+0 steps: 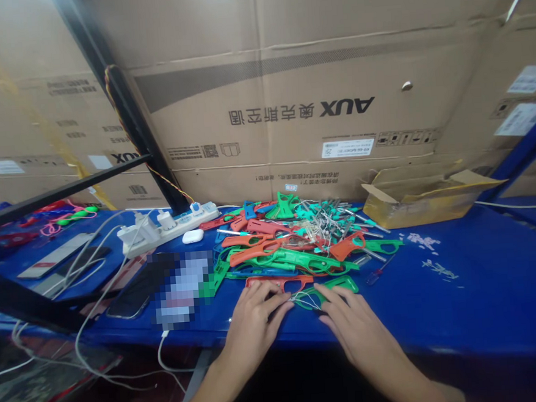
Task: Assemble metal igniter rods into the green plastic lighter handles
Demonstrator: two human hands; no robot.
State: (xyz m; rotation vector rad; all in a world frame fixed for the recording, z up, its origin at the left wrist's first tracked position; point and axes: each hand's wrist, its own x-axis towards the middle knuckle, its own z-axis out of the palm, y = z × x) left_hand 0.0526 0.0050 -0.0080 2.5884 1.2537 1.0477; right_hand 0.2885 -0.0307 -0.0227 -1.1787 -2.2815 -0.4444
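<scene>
My left hand [257, 312] pinches a thin white wire [308, 298] between thumb and fingertips. The wire loops across toward my right hand [354, 317], whose fingers rest on a green gun-shaped lighter casing [345, 284] near the table's front edge. My right thumb is below it, and the exact grip is partly hidden. Just behind my left fingers lies a red lighter casing [280, 281]. Beyond both hands spreads a pile of red, green and blue casings, including a long green casing [295, 259]. White wires and teal-ended metal igniter parts [327, 221] lie heaped on the pile.
A taped carton [433, 205] stands at the back right. Small white bits [422, 239] and a small screwdriver [378, 274] lie on the blue table [441, 311]. To the left are phones [139, 289], an earbud case [193, 236], cables and a power strip [173, 229].
</scene>
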